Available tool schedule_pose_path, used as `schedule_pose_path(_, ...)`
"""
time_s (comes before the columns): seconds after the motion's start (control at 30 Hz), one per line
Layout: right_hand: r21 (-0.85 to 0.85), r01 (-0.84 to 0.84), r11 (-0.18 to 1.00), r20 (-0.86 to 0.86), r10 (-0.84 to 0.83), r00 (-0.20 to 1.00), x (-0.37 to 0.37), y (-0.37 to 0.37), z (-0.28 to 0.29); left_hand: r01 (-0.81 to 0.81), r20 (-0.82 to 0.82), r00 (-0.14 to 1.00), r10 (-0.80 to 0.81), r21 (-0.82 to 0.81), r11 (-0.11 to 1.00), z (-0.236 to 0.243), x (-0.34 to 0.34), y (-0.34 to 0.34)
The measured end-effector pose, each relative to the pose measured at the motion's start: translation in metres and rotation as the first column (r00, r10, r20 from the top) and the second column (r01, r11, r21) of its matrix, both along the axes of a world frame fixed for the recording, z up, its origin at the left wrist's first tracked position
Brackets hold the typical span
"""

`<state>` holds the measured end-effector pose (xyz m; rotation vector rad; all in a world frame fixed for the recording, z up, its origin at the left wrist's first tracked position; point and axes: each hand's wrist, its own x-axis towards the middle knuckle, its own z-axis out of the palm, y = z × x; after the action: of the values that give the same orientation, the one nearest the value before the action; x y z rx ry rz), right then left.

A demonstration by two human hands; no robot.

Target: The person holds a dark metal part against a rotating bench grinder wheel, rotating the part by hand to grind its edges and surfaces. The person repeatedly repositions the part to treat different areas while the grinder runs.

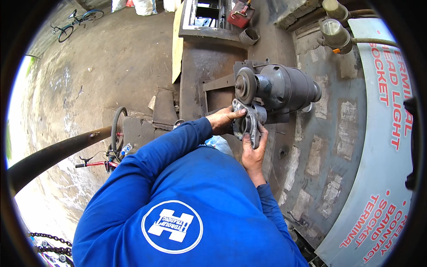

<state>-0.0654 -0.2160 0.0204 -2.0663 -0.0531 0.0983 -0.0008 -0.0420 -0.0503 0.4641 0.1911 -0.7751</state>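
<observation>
While big grey cylindrical metal motor point(284, 86) w/ round pulley disc point(245, 85) sits on dark steel bench point(202, 66), 2 hands clamp grey cast-metal housing plate point(249, 122) just below it: left hand point(224, 119) grips top-left edge, right hand point(253, 153) underneath, thumb on face.

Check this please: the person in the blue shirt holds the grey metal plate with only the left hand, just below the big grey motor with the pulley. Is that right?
Not quite. Both hands hold the grey metal plate: the left hand grips its left side and the right hand holds its lower edge. The rest stands: it sits just below the grey motor, as the head view shows.
</observation>
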Motion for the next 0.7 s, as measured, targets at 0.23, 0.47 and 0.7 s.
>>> schedule_pose_path(0.23, -0.092, -0.013, 0.996, 0.02, 0.015, 1.0, -0.002, -0.006, 0.009, -0.031, 0.037, 0.999, 0.033, -0.055, 0.998, -0.006, -0.005, -0.009)
schedule_pose_path(0.47, -0.069, -0.021, 0.997, 0.002, 0.021, 1.0, -0.001, -0.006, 0.02, -0.055, 0.061, 0.996, 0.062, -0.11, 0.992, -0.011, -0.007, -0.017)
schedule_pose_path(0.7, -0.186, -0.076, 0.979, 0.016, 0.081, 0.997, 0.009, -0.004, 0.03, -0.055, 0.028, 0.998, 0.061, -0.182, 0.982, -0.022, -0.009, -0.019)
